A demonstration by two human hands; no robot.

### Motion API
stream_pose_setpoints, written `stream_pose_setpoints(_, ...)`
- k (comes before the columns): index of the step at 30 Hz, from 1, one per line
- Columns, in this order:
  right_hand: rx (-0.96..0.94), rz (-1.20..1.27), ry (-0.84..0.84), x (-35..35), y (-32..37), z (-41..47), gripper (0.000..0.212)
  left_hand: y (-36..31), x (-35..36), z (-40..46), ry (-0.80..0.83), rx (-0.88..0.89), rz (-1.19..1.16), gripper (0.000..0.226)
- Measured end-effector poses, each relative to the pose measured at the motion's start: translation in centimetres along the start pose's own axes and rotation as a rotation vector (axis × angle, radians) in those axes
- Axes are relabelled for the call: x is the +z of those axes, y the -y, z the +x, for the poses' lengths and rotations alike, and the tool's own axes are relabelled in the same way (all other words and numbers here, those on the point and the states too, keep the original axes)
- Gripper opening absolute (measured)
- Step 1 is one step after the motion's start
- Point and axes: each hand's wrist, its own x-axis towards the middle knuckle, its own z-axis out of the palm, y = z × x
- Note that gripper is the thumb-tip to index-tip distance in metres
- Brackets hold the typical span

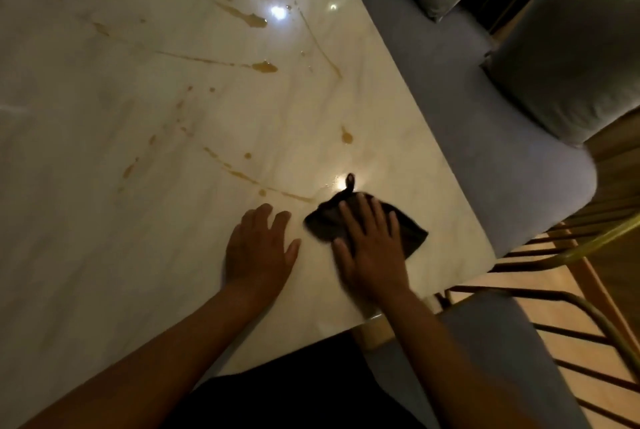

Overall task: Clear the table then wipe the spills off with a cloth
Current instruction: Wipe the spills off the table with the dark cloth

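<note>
A: Head view: step in hand?
B: Wiping. Right hand (372, 255) presses flat, fingers straight, on the dark cloth (408, 227) near the surface (104, 255) right edge; left hand (258, 252) rests flat, empty.
A: Next?
B: Probably sweep far-left over the brown spills (265, 66).

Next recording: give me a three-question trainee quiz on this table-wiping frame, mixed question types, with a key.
1. True or false: the right hand presses flat on the cloth.
2. Which hand rests bare on the table? A) left hand B) right hand
3. Fill in: most brown spills lie ____ the cloth, away from the person.

Key: 1 true; 2 A; 3 beyond.
</note>
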Motion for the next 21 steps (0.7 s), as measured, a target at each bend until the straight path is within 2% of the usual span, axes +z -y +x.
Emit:
stream_pose_setpoints(2, -0.078, -0.027, 0.059, 0.0, -0.8, -1.3, 0.064, -0.7, 0.2, 0.0, -0.002, -0.037, 0.006, 0.052)
stream_pose_setpoints(4, -0.092, -0.034, 0.031, 0.0, -2.9, -0.1, 0.063, -1.6, 0.2, 0.0, -0.009, -0.075, 0.005, 0.052)
stream_pose_setpoints(7, -0.021, -0.051, -0.048, -0.7, -7.3, 4.9, 0.062, -3.0, 0.3, 0.3, -0.032, -0.148, -0.014, 0.048)
stream_pose_setpoints(12, -0.039, -0.067, -0.026, -2.5, -11.8, 13.0, 0.065, -5.2, 0.6, 0.8, -0.089, -0.332, -0.056, 0.036)
stream_pose_setpoints(15, -0.263, -0.029, -0.007, -2.7, -11.8, 11.9, 0.064, -7.5, 0.6, 2.0, -0.117, -0.515, -0.055, 0.032)
stream_pose_setpoints(18, -0.615, -0.028, 0.156, -3.1, -12.7, 9.2, 0.064, -10.8, 0.9, 2.7, -0.147, -0.733, -0.112, 0.032)
stream_pose_setpoints(21, -0.859, -0.056, 0.231, -3.7, -14.0, 10.6, 0.062, -14.0, 1.4, 3.0, -0.177, -0.884, -0.132, 0.031)
